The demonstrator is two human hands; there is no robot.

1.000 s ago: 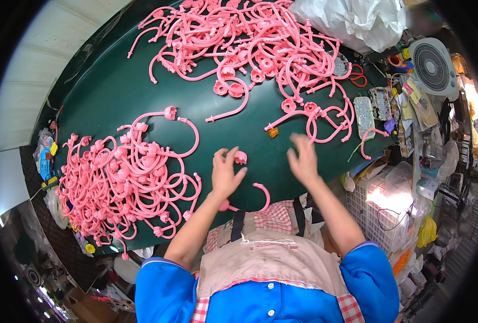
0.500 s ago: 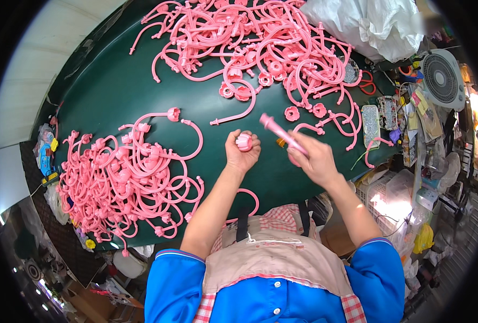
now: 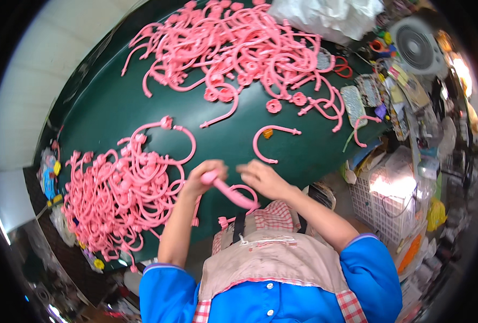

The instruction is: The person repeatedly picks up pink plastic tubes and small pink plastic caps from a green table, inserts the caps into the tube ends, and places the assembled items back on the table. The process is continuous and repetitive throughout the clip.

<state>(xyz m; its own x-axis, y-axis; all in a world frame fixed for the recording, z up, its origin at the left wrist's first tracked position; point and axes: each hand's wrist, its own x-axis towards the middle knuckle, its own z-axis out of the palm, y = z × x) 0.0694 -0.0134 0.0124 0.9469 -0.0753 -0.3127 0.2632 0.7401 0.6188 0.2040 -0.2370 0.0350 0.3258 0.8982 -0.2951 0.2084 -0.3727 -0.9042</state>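
Note:
My left hand (image 3: pixel 205 176) is closed around the end of a curved pink plastic tube (image 3: pixel 229 195), with a rounded pink piece showing at the fingers. The tube's free part hangs toward the apron. Just to the right is my right hand (image 3: pixel 264 180), its fingers stretched toward the left hand, tips blurred, nothing visible in them. Beyond the right hand a single curved pink tube (image 3: pixel 257 144) lies on the dark green table (image 3: pixel 217 145), next to a small orange piece (image 3: pixel 268 133). Left of my left hand spreads a heap of pink tubes with flower-shaped cups (image 3: pixel 120 188).
A larger pile of pink tubes (image 3: pixel 233 48) and loose flower cups (image 3: pixel 273 105) covers the far side. White plastic bag (image 3: pixel 325 16), red-handled scissors (image 3: pixel 343 67), small trays (image 3: pixel 353 105) and a fan (image 3: pixel 415 46) stand at the right. A white crate (image 3: pixel 376 204) is below the table edge.
The tube that was in my right hand now extends from my left hand, which held a flower cup. Both hands have come nearer my body and each other. The view has shifted.

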